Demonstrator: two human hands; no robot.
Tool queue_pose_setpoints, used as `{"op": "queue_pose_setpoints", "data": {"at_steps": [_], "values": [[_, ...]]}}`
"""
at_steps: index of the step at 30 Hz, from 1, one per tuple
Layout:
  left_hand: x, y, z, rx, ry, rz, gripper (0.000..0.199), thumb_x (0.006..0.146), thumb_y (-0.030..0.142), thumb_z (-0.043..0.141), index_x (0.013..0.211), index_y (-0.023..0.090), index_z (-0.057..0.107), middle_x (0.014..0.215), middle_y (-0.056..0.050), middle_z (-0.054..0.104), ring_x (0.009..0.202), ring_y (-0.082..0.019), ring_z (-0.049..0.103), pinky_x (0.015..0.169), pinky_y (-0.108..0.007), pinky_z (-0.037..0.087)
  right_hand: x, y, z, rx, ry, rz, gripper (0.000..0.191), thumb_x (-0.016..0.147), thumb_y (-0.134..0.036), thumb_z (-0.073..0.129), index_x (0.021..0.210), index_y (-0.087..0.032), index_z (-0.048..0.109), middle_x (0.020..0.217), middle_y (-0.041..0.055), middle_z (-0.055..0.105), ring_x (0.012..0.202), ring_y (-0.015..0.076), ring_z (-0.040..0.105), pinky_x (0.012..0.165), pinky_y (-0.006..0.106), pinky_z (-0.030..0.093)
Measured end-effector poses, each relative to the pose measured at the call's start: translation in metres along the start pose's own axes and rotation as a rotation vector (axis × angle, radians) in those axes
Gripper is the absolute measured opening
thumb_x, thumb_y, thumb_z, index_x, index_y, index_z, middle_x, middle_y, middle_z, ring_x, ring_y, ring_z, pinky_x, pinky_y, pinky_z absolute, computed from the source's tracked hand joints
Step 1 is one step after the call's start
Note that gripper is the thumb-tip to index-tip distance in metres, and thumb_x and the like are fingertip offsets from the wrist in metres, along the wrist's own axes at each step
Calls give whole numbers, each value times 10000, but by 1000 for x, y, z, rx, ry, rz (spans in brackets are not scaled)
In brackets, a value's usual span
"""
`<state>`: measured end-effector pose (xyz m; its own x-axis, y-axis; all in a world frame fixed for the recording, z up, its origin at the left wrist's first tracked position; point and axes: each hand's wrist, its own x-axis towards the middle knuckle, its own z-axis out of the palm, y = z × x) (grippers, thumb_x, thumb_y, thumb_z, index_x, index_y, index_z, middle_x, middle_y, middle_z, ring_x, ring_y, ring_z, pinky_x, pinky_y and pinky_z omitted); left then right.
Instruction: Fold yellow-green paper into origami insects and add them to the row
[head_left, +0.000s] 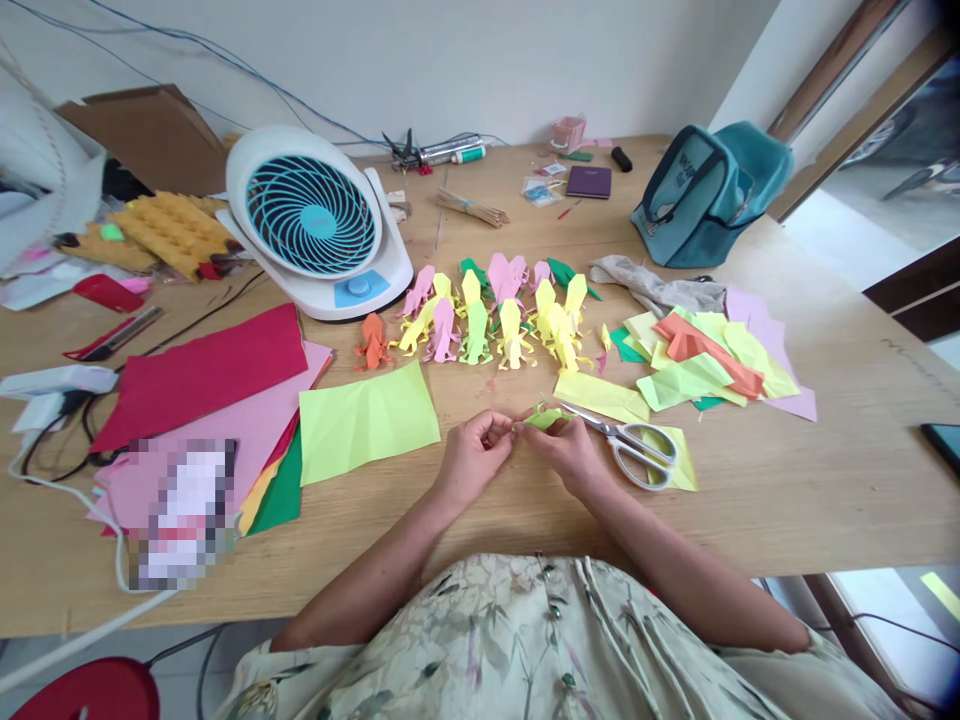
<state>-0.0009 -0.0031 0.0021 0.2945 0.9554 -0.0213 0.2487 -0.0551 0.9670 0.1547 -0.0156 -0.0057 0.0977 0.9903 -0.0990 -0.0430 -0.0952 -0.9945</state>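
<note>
Close to the table's front edge, my right hand [571, 455] is closed on a small green folded paper piece [545, 417]. My left hand [478, 450] is pinched at the left end of the same piece, its fingertips near my right ones. Scissors [637, 448] with white handles lie just right of my right hand, partly over a yellow sheet [681, 462]. A light green sheet [369, 422] rests left of my left hand. Beyond my hands stand several folded paper figures [512, 335] in yellow, pink, green and orange.
A white fan [315, 215] stands at the back left, with stacked coloured paper [202, 385] in front of it. Paper scraps [705, 360] lie in a heap to the right. Behind them are a grey cloth [652, 283] and a teal bag [709, 195].
</note>
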Motion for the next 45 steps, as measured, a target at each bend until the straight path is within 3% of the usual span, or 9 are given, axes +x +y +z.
{"op": "queue_pose_setpoints", "data": {"at_steps": [7,11,13,16,20,25,37,40,45], "values": [[-1,2,3,125,35,68,78,802,177,565,828,167,638,641,36,577,551,-80,489,543,-181,376,-1,-2,0,67,12,62,239,677,-385,762,722,-176,655,675,-1,615,632,141,495,605,268,398],[1,0,1,145,83,42,116,828,255,585,788,156,630,699,7,607,541,-73,484,523,-189,363,-2,-4,0,119,15,32,261,672,-405,788,744,-190,658,707,6,631,681,159,532,656,286,431],[2,0,-1,-3,-21,-93,295,855,397,582,713,142,622,636,-4,595,471,-67,443,468,-200,330,-3,-5,1,138,0,5,266,698,-430,774,739,-196,654,696,4,621,678,161,535,661,295,435],[3,4,-3,-415,-224,-341,443,794,555,640,733,117,662,655,-34,631,427,-51,408,411,-199,285,-3,-8,1,148,-47,-24,270,743,-458,739,743,-202,652,671,-3,599,648,158,527,646,305,432],[5,12,-7,-757,-190,-513,436,598,441,856,830,102,713,733,-35,639,476,-8,368,396,-146,207,-3,-9,0,88,-27,-125,224,758,-425,733,743,-216,654,746,11,623,735,177,567,733,317,452],[8,13,-9,-863,-151,-582,384,540,340,900,736,98,677,707,-10,590,478,12,329,382,-118,156,-4,-7,-2,25,-88,-173,150,814,-372,688,793,-224,682,788,22,636,777,192,589,771,325,459],[6,12,-7,-788,-91,-502,443,533,398,878,744,104,623,666,6,566,455,9,319,393,-137,130,-7,-6,0,47,-172,-133,170,812,-401,703,805,-232,699,805,28,668,792,198,603,783,334,468],[6,10,-5,-637,-29,-430,394,577,420,823,739,123,621,622,17,563,442,-11,316,403,-159,156,-8,-7,1,70,-165,-101,196,783,-423,733,773,-231,698,794,25,667,778,196,598,765,330,468],[5,5,-5,-223,33,-154,187,712,321,677,682,140,639,580,37,536,511,-62,410,490,-183,286,-7,-7,2,76,-110,-27,259,716,-469,772,731,-225,685,736,16,656,726,189,574,709,321,458]]}}
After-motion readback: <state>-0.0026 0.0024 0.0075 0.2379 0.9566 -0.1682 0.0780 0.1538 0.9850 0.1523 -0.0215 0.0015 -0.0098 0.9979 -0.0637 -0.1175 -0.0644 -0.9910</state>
